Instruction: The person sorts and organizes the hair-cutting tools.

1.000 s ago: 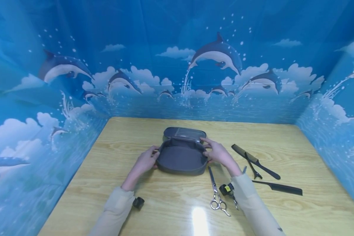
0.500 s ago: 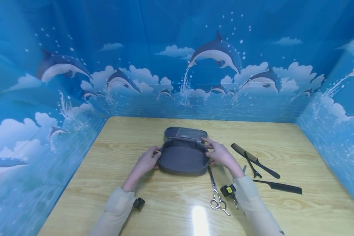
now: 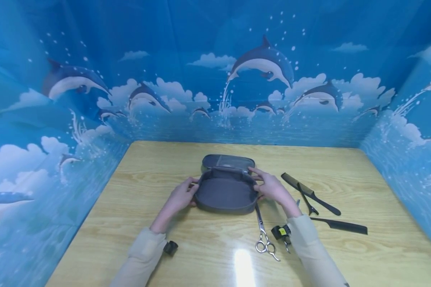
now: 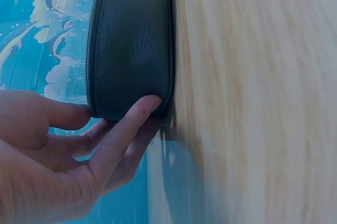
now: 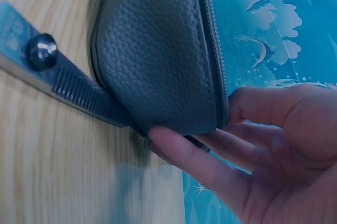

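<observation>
A dark grey zippered case (image 3: pixel 225 195) lies unzipped in the middle of the table, its lid (image 3: pixel 233 161) folded back. My left hand (image 3: pixel 181 195) grips its left end, thumb at the zipper edge and fingers along the outer wall (image 4: pixel 129 45). At the right end my right hand (image 3: pixel 271 186) holds it likewise, fingertips low on the pebbled side (image 5: pixel 152 50). Thinning scissors (image 3: pixel 263 235) lie just in front of the right end; their toothed blade (image 5: pixel 79 87) reaches the case's bottom edge. The case's inside shows bare grey lining.
Right of my right forearm lie a handled comb (image 3: pixel 310 193), a black hair clip (image 3: pixel 306 199) across it, and a second black comb (image 3: pixel 339 225). Another pair of scissors (image 3: pixel 287 244) is partly hidden under my right wrist. A dolphin-print curtain (image 3: pixel 215 79) surrounds the table (image 3: pixel 201 255).
The case has shifted slightly to the right between both hands, its near right edge now meeting the scissors' tip. The combs and the clip stay put.
</observation>
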The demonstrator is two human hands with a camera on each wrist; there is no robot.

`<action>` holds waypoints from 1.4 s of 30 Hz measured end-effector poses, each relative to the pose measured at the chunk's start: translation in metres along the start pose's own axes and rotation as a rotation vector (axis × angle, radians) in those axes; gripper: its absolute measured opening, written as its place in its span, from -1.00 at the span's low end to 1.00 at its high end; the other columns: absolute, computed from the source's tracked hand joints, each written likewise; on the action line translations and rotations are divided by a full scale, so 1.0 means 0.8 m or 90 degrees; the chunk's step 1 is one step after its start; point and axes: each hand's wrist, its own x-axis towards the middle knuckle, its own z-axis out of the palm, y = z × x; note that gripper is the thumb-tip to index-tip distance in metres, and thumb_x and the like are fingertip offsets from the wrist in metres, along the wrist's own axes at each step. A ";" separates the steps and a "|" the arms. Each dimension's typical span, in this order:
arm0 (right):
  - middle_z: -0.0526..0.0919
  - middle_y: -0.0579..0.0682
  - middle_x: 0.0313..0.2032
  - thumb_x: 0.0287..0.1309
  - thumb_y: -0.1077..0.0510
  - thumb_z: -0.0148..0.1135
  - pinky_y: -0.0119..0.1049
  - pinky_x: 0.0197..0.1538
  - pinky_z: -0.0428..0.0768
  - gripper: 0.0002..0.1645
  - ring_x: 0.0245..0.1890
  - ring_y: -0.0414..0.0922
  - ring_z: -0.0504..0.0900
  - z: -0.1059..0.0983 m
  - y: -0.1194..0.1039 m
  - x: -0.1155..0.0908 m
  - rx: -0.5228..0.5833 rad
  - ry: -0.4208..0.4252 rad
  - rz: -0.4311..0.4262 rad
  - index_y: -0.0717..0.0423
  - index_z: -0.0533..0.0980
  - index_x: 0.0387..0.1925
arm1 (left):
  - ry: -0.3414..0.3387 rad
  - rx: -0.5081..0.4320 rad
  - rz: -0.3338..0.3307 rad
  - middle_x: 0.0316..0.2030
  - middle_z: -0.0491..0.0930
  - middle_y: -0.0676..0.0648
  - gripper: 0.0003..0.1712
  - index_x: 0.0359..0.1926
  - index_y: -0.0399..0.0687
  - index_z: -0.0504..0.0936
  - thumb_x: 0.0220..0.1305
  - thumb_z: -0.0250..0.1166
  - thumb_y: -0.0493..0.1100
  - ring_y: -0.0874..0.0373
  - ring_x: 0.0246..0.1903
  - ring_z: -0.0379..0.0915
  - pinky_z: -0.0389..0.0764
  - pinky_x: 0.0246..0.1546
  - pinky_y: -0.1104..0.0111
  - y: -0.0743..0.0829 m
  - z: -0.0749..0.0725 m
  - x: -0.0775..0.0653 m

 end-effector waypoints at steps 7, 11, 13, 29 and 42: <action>0.29 0.38 0.42 0.31 0.45 0.07 -0.12 -0.30 0.74 -0.12 -0.32 0.00 0.70 -0.005 0.004 -0.005 -0.001 0.004 -0.002 0.02 0.08 0.58 | -0.015 -0.002 0.006 0.07 0.60 -0.40 -0.66 0.22 -0.32 0.50 0.55 0.06 -0.25 0.05 -0.45 0.62 0.73 -0.40 0.23 0.000 0.005 0.001; 0.28 0.39 0.42 0.31 0.46 0.07 -0.08 -0.27 0.74 -0.11 -0.31 0.01 0.71 -0.007 0.006 -0.008 0.008 0.002 0.000 0.03 0.07 0.59 | -0.023 0.010 0.007 0.06 0.61 -0.39 -0.66 0.23 -0.30 0.51 0.55 0.06 -0.24 0.04 -0.44 0.64 0.73 -0.38 0.23 0.001 0.007 0.001; 0.28 0.39 0.42 0.32 0.47 0.06 -0.07 -0.27 0.74 -0.11 -0.30 0.02 0.72 -0.008 0.006 -0.009 0.010 0.001 0.000 0.03 0.07 0.59 | -0.028 0.011 0.007 0.05 0.62 -0.39 -0.65 0.23 -0.29 0.50 0.55 0.06 -0.24 0.03 -0.45 0.65 0.73 -0.37 0.22 0.001 0.007 0.000; 0.26 0.46 0.40 0.27 0.50 0.06 -0.01 -0.29 0.73 -0.09 -0.29 0.06 0.73 -0.018 0.014 -0.021 0.016 -0.013 -0.013 0.10 0.05 0.58 | -0.065 0.002 0.000 0.10 0.60 -0.37 -0.52 0.41 -0.20 0.39 0.55 0.08 -0.21 0.06 -0.41 0.66 0.74 -0.33 0.22 0.009 0.015 -0.004; 0.28 0.45 0.40 0.26 0.49 0.07 -0.09 -0.33 0.73 -0.09 -0.32 0.01 0.72 -0.021 0.019 -0.030 -0.020 -0.004 -0.010 0.08 0.06 0.58 | -0.074 0.028 0.028 0.07 0.62 -0.37 -0.54 0.37 -0.19 0.44 0.54 0.10 -0.20 0.09 -0.37 0.66 0.73 -0.34 0.27 0.007 0.019 -0.005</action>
